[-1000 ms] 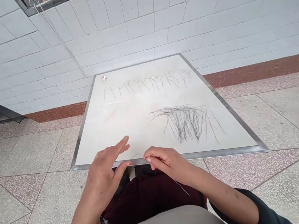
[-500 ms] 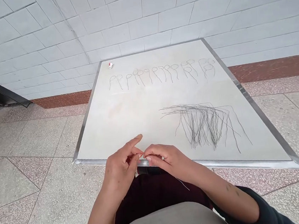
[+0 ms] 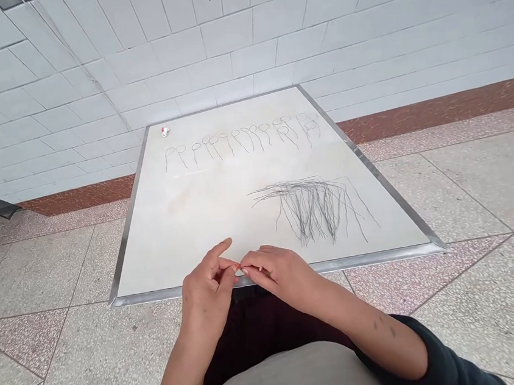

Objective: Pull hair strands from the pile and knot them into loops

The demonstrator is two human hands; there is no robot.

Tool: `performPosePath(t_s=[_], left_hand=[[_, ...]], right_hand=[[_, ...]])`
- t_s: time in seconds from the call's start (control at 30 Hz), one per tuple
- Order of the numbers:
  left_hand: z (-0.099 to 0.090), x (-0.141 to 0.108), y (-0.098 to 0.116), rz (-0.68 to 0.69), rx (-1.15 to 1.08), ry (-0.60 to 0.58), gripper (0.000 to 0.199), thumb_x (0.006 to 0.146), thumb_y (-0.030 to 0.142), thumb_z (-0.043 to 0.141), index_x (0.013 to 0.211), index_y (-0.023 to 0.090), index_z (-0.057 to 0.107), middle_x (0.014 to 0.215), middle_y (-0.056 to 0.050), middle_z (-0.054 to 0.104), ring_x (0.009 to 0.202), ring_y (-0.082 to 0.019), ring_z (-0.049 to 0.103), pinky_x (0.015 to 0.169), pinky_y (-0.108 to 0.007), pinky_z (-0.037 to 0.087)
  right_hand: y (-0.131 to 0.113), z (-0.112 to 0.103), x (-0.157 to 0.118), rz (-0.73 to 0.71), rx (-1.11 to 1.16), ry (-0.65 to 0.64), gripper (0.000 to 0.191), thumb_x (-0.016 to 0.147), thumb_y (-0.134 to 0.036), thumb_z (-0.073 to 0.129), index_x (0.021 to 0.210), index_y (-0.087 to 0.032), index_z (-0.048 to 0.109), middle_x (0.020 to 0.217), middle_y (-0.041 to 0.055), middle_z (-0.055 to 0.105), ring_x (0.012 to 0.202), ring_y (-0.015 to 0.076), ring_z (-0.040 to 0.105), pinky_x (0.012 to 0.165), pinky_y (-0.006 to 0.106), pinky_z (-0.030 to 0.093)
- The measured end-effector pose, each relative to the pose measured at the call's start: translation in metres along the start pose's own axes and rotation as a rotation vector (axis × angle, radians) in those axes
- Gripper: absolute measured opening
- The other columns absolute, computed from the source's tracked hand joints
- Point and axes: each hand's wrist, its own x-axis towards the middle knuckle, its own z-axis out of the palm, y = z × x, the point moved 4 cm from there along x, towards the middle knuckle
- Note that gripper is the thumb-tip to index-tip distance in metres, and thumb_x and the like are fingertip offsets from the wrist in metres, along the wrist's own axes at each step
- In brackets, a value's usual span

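My left hand (image 3: 206, 289) is pinched, thumb against a finger, with another finger raised. Its fingertips meet those of my right hand (image 3: 286, 270), which is also closed in a pinch, over the near edge of the white board (image 3: 196, 223). Between the fingertips is a thin wire, almost wholly hidden now; half a second ago its tail showed below my right hand. A heap of bent, dark thin wires (image 3: 311, 202) lies on the board beyond my right hand. Farther back runs a row of wires with looped ends (image 3: 242, 134).
A small white and red object (image 3: 165, 132) lies at the board's far left corner. A metal rim (image 3: 378, 259) edges the board. A white tiled wall (image 3: 224, 55) rises behind it, and speckled floor tiles (image 3: 95, 362) surround it.
My view has turned, so the board sits farther left and lower. My hands stay pinched together. The wire tail below my right hand is no longer visible.
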Motion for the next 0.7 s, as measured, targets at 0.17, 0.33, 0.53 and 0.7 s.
performPosePath(t_s=[0.17, 0.33, 0.53, 0.7], left_hand=[[0.002, -0.002, 0.004, 0.032, -0.037, -0.015, 0.039, 0.081, 0.027, 0.062, 0.119, 0.031, 0.064, 0.080, 0.000, 0.071, 0.067, -0.018, 0.065, 0.060, -0.028, 0.048], [0.003, -0.005, 0.002, 0.017, -0.028, -0.025, 0.040, 0.081, 0.026, 0.059, 0.120, 0.031, 0.063, 0.080, 0.000, 0.071, 0.064, -0.018, 0.067, 0.056, -0.027, 0.051], [0.004, -0.009, 0.001, -0.032, -0.102, -0.018, 0.044, 0.079, 0.025, 0.061, 0.123, 0.028, 0.061, 0.080, -0.001, 0.070, 0.063, -0.017, 0.068, 0.051, -0.025, 0.053], [0.004, -0.014, 0.006, -0.051, -0.161, -0.016, 0.044, 0.080, 0.027, 0.062, 0.124, 0.027, 0.060, 0.083, -0.002, 0.070, 0.065, -0.017, 0.068, 0.052, -0.025, 0.054]], right_hand=[[-0.005, 0.004, -0.008, -0.037, -0.171, 0.137, 0.014, 0.085, -0.010, 0.051, 0.081, -0.020, 0.060, 0.067, 0.0001, 0.058, 0.061, 0.0129, 0.049, 0.053, 0.024, 0.030], [-0.012, 0.007, -0.013, -0.149, -0.366, 0.184, 0.017, 0.085, -0.008, 0.046, 0.076, -0.018, 0.056, 0.059, 0.0002, 0.053, 0.060, 0.0140, 0.044, 0.051, 0.026, 0.026], [-0.018, 0.008, -0.017, -0.161, -0.467, 0.154, 0.020, 0.084, -0.003, 0.047, 0.076, -0.018, 0.056, 0.059, 0.0010, 0.053, 0.060, 0.0148, 0.043, 0.053, 0.027, 0.024], [-0.022, 0.008, -0.021, -0.105, -0.470, 0.287, 0.020, 0.082, -0.003, 0.048, 0.072, -0.019, 0.056, 0.057, 0.0001, 0.053, 0.058, 0.0143, 0.042, 0.053, 0.027, 0.022]])
